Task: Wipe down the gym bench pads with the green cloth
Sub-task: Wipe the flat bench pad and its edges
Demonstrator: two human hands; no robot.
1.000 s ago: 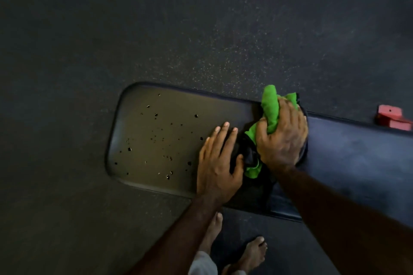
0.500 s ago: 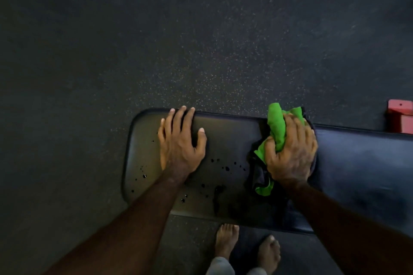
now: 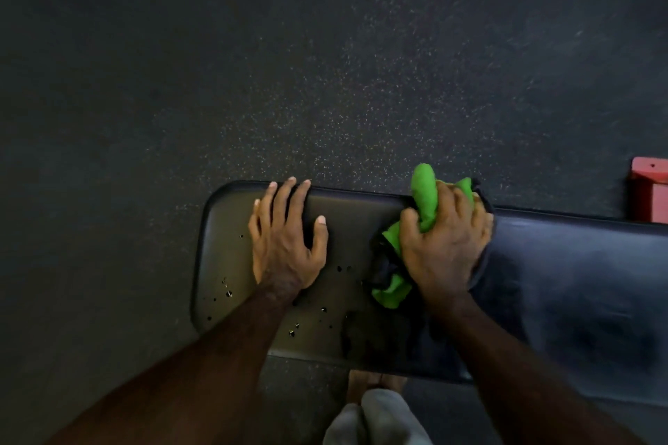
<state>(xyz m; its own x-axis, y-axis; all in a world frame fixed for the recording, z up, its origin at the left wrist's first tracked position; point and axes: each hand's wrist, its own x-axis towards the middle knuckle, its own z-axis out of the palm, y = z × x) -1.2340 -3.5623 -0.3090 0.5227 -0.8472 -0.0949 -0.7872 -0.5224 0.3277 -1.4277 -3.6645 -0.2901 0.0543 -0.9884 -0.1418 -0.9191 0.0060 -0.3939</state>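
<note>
Bench pads (image 3: 578, 282) run left-right | right hand (image 3: 446, 246) grip bunches green cloth (image 3: 424, 195) | left hand (image 3: 285, 246) spread flat

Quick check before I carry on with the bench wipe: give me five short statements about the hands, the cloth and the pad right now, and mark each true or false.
1. The right hand grips the bunched green cloth. True.
2. The left hand also holds a cloth. False: it lies bare and flat on the seat pad, fingers spread toward the far edge.
3. The seat pad's surface is unmarked. False: small dark specks dot it around the left hand.
4. A red object sits on the floor beyond the bench at the right edge of the view. True.
5. The cloth lies at the seat pad's left end. False: it is at the right end, by the longer pad.
</note>
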